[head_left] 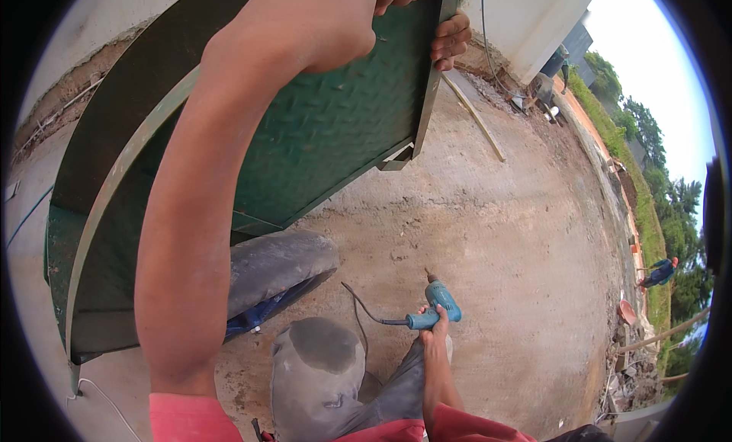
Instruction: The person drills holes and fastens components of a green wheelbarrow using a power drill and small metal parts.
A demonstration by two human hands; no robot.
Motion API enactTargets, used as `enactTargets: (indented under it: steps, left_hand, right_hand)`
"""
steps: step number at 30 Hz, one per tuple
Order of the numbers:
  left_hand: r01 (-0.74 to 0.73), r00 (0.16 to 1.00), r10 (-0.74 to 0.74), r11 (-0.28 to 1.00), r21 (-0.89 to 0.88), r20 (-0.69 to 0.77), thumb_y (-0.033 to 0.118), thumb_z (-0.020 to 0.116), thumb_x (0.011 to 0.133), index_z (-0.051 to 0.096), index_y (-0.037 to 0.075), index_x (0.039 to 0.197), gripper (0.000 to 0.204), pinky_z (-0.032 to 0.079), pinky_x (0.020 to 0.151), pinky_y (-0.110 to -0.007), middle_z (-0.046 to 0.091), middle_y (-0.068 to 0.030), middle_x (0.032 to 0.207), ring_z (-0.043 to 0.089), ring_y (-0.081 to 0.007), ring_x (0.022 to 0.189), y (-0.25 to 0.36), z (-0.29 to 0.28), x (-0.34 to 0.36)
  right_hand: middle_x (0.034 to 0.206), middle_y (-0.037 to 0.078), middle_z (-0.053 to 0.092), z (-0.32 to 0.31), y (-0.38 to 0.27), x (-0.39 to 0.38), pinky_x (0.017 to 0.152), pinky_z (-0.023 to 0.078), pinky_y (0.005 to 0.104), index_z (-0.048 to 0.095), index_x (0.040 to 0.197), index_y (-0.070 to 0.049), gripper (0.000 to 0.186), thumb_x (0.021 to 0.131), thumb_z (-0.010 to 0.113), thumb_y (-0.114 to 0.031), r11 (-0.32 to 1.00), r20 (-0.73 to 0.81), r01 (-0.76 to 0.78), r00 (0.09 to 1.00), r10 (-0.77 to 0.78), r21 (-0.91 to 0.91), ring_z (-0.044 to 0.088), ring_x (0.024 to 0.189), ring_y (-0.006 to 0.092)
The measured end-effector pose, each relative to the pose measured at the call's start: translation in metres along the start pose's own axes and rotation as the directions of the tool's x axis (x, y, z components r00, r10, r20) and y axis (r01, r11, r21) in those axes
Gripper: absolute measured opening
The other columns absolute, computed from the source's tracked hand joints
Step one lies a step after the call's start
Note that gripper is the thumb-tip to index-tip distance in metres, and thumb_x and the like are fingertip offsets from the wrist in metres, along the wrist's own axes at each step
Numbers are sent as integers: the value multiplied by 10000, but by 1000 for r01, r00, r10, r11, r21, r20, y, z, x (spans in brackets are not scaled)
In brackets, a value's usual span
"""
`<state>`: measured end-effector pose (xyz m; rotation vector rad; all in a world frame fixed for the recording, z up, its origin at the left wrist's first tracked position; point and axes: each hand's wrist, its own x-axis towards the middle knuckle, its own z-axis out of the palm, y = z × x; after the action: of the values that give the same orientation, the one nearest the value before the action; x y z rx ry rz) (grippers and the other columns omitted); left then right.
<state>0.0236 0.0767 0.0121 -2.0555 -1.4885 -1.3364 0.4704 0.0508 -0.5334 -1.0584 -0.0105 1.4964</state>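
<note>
My left arm reaches up across a green textured metal panel (328, 145) with a curved pale-edged piece on its left side. My left hand (351, 23) is closed at the panel's upper part, its fingertips partly out of view. Another hand (450, 42), apparently someone else's, grips the panel's right metal edge from behind. Low at the centre, my right hand (433, 324) holds a teal corded drill (441, 301) by its handle, the bit pointing away from me over the concrete floor. My bent legs (316, 373) in dusty grey trousers show below.
A pale wall (511, 15) stands behind the panel. A wooden strip (473, 114) lies on the concrete (534, 236). Rubble (625, 366) and poles line the right edge, where a distant person in dark clothes (659, 270) stands by grass and trees. Cables lie at lower left.
</note>
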Motion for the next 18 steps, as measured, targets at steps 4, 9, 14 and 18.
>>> enactTargets:
  steps: [4,9,14,18]
  left_hand:
    - [98,988,-101,995,30,119,-120,583,668,596,14,848,224,513,810,-410,637,-145,863,661,-337,927,-10,1,10]
    - [123,987,-124,992,21,105,-96,613,662,604,18,838,210,521,798,-427,647,-158,861,664,-348,912,3,-4,10]
    - [75,992,-90,984,159,88,-50,677,669,621,28,842,198,530,805,-440,677,-165,893,679,-353,916,4,-2,4]
    - [125,982,-152,968,218,110,3,731,692,632,39,842,183,541,820,-439,694,-154,906,692,-347,932,16,-4,6]
  right_hand:
    - [968,134,646,16,0,-26,753,568,421,546,1161,-27,352,915,690,-232,996,48,15,999,-11,-84,656,838,290]
    - [968,90,653,46,-28,-79,702,567,380,576,1192,-36,369,903,713,-219,975,193,128,977,-93,-179,657,780,236]
    - [988,73,650,99,-71,-136,701,582,346,538,1259,5,444,918,714,-218,949,334,271,920,-206,-161,656,801,204]
    - [1034,92,622,148,-103,-189,716,575,329,489,1345,38,547,906,719,-194,860,485,480,802,-349,-175,643,831,195]
